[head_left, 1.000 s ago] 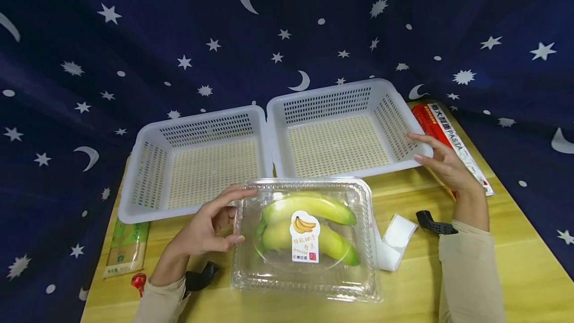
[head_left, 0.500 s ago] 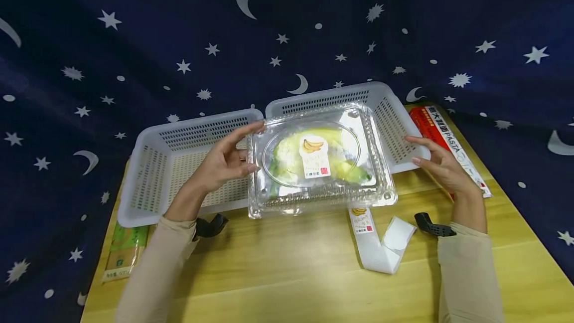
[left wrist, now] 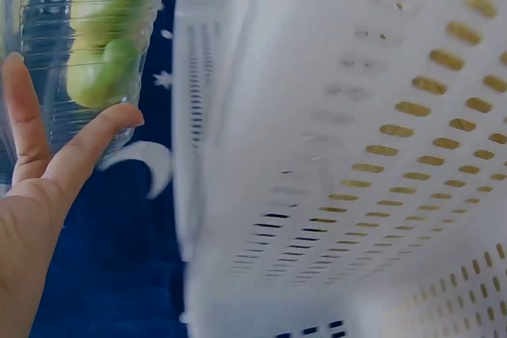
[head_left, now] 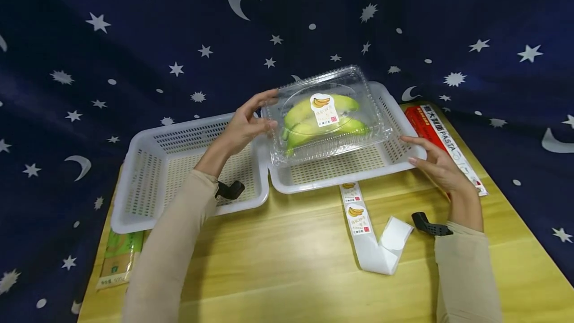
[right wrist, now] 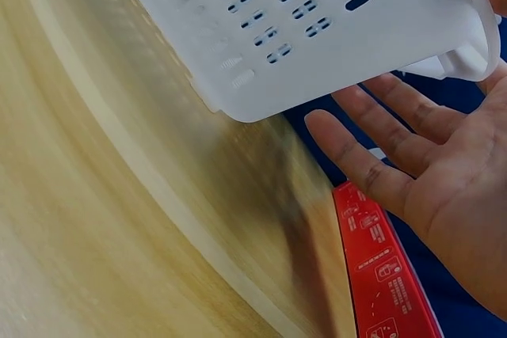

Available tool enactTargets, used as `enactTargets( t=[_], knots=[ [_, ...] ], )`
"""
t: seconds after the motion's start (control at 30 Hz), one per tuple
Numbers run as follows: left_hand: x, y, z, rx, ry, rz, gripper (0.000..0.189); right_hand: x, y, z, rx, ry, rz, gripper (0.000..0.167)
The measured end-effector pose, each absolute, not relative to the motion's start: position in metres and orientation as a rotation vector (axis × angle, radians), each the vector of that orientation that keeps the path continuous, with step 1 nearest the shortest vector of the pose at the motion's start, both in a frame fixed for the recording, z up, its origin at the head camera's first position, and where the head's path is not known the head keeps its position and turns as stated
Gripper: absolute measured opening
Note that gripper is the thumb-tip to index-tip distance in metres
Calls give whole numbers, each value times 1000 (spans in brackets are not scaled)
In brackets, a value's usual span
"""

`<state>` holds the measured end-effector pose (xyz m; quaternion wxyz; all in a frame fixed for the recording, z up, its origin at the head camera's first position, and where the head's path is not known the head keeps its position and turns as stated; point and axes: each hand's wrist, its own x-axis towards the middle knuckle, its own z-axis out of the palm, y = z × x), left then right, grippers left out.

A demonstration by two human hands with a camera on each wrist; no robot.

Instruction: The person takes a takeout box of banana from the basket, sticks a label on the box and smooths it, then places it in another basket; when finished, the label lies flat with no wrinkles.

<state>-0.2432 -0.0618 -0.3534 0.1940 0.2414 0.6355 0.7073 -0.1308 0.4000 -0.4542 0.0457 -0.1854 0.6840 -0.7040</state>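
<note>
My left hand (head_left: 244,128) grips the left edge of a clear plastic clamshell box (head_left: 326,113), thumb and fingers on either side. Inside it lie green-yellow bananas (left wrist: 103,45), and a white banana label (head_left: 324,109) is stuck to the lid. The box is tilted and held above the right white basket (head_left: 309,186), overlapping it in the head view. My right hand (head_left: 441,166) holds that basket's near right corner by the rim; in the right wrist view its other fingers (right wrist: 372,176) stretch out under the basket wall (right wrist: 317,53).
Another white basket (head_left: 264,201) stands at the left, touching or nearly touching the right one. A strip of banana stickers (head_left: 376,258) lies on the wooden table (head_left: 278,273). A red pasta box (head_left: 441,128) is at the right, a green packet (head_left: 118,258) at the left.
My left hand has lifted the banana box from the near table up, forward and rightward over the right basket, uncovering the sticker strip. The right hand has stayed at the basket corner.
</note>
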Motion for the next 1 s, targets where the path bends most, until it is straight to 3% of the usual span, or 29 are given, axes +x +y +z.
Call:
enactTargets(
  t=[0.37, 1.0],
  knots=[
    [-276, -35, -378, 498, 1851, 1861, 64, -132, 401, -457, -545, 2096, -2154, 49],
    [-273, -13, -397, 528, 1941, 1668, 67, -131, 398, -453, -509, 2033, -2171, 49]
  ],
)
